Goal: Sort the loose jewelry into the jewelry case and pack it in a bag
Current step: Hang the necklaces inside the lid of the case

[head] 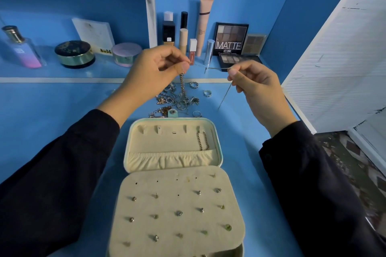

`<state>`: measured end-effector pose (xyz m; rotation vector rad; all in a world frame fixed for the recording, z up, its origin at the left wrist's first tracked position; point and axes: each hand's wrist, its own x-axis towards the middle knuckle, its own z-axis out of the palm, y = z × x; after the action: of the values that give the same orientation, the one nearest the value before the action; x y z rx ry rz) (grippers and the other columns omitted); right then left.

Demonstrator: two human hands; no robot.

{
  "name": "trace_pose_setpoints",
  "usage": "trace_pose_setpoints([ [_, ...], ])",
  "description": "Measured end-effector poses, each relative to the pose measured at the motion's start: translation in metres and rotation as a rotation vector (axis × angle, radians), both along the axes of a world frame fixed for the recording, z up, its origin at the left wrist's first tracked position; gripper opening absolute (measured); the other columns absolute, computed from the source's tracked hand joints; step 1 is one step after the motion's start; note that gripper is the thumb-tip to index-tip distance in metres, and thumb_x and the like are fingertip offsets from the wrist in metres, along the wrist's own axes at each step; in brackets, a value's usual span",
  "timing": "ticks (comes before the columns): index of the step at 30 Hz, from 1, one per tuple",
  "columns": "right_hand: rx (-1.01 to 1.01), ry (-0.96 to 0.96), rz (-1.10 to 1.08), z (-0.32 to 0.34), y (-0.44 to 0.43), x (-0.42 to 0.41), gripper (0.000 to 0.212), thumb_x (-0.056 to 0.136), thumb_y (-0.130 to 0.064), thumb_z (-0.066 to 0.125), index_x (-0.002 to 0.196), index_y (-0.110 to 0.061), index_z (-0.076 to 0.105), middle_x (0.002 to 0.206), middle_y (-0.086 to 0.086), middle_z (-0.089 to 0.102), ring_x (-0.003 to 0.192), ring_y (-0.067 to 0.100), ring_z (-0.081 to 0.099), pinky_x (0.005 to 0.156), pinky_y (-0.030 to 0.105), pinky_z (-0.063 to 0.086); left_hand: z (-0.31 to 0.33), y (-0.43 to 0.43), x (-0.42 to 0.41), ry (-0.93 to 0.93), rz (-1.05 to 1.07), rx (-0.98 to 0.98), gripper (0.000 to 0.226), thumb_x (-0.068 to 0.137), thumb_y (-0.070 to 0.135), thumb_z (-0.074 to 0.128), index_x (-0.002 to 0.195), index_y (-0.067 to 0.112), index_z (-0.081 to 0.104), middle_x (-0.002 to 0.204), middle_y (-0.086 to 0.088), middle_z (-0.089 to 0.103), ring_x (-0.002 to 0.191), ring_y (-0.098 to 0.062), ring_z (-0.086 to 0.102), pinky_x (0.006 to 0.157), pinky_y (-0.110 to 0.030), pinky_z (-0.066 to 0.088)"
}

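My left hand (158,69) pinches a chunky gold-toned chain (182,85) that dangles into the loose jewelry (177,100) heaped below it, while my right hand (254,87) pinches a hair-thin silver chain (224,97). The cream-lined jewelry case (146,142) lies open nearer me than both hands, with stud earrings (178,213) pinned in rows on its flap. Beyond my right hand a palette (230,38) reads "MATTE"; beyond my left, a box (94,35) reads "NUDE".

"MATTE" on eyeshadow palette (231,39), "NUDE" on box (94,34)
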<state>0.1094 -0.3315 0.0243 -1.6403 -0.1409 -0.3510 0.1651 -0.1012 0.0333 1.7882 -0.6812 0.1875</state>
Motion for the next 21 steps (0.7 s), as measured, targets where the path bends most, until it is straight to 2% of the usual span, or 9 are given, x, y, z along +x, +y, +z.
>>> trace_pose_setpoints([
  [5, -0.046, 0.025, -0.013, -0.003, 0.002, 0.0, 0.005, 0.091, -0.012, 0.065, 0.091, -0.006, 0.065, 0.072, -0.005, 0.065, 0.068, 0.01, 0.053, 0.061, 0.021, 0.041, -0.001, -0.001, 0.001, 0.058, -0.029, -0.053, 0.009, 0.089, 0.007, 0.068, 0.095, 0.014, 0.069, 0.088, 0.002, 0.071, 0.084, -0.01, 0.068, 0.085, -0.024, 0.055],
  [9, -0.046, 0.019, -0.04, -0.003, 0.0, 0.001, 0.01, 0.092, -0.012, 0.065, 0.094, -0.002, 0.065, 0.075, -0.001, 0.066, 0.069, 0.011, 0.052, 0.061, 0.022, 0.041, -0.004, 0.0, 0.002, 0.206, -0.049, -0.012, 0.009, 0.09, 0.007, 0.066, 0.094, 0.014, 0.068, 0.091, -0.005, 0.072, 0.085, -0.012, 0.068, 0.083, -0.024, 0.056],
  [12, -0.029, 0.01, -0.048, -0.003, -0.002, 0.001, 0.005, 0.092, -0.012, 0.064, 0.089, -0.009, 0.066, 0.076, 0.001, 0.065, 0.069, 0.012, 0.052, 0.061, 0.023, 0.04, -0.008, 0.001, 0.002, 0.242, -0.086, 0.097, 0.008, 0.09, 0.009, 0.066, 0.094, 0.015, 0.069, 0.093, -0.003, 0.073, 0.085, -0.009, 0.067, 0.083, -0.02, 0.055],
  [17, 0.008, -0.02, -0.052, 0.0, -0.002, 0.001, 0.009, 0.092, -0.01, 0.063, 0.084, -0.014, 0.065, 0.074, -0.001, 0.064, 0.068, 0.012, 0.051, 0.062, 0.023, 0.039, -0.014, -0.003, -0.002, 0.275, -0.159, 0.284, 0.011, 0.088, 0.012, 0.069, 0.091, 0.023, 0.071, 0.086, 0.01, 0.072, 0.08, -0.003, 0.067, 0.083, -0.018, 0.054],
  [21, 0.023, -0.036, -0.055, 0.003, -0.008, -0.001, 0.011, 0.092, -0.011, 0.063, 0.082, -0.016, 0.065, 0.074, -0.002, 0.064, 0.068, 0.011, 0.051, 0.062, 0.023, 0.039, -0.017, -0.002, -0.004, 0.275, -0.174, 0.4, 0.011, 0.09, 0.011, 0.067, 0.091, 0.021, 0.071, 0.092, -0.004, 0.073, 0.081, -0.015, 0.069, 0.083, -0.026, 0.055],
])
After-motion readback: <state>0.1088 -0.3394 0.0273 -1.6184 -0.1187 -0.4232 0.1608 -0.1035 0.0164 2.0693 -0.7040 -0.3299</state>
